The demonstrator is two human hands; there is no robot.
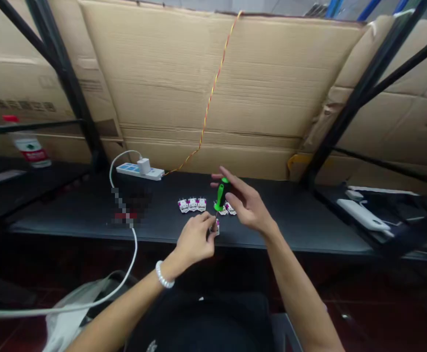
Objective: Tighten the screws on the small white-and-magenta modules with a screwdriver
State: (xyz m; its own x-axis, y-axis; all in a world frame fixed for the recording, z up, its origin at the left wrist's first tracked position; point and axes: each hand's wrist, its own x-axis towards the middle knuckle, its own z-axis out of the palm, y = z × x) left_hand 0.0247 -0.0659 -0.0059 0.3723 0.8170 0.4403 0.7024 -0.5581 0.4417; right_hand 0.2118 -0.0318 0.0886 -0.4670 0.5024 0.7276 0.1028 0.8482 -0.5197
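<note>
My left hand (194, 239) pinches a small white-and-magenta electronic module (216, 227) at the table's front edge, partly hidden by my fingers. My right hand (244, 205) holds a green-and-black screwdriver (219, 194) by its handle, and its thin shaft points down to that module. Three similar modules (191, 204) stand in a row on the black tabletop (282, 215) to the left of the screwdriver. At least one more (230, 209) lies just under my right hand. A white beaded bracelet (164, 275) circles my left wrist.
A white power strip (140, 171) with a plugged-in charger sits at the table's back, its white cable (134, 254) trailing down left. Black shelf posts (363, 93) flank cardboard sheets (198, 73). A red-and-yellow wire (213, 93) runs down them. A white power bank (362, 215) lies right.
</note>
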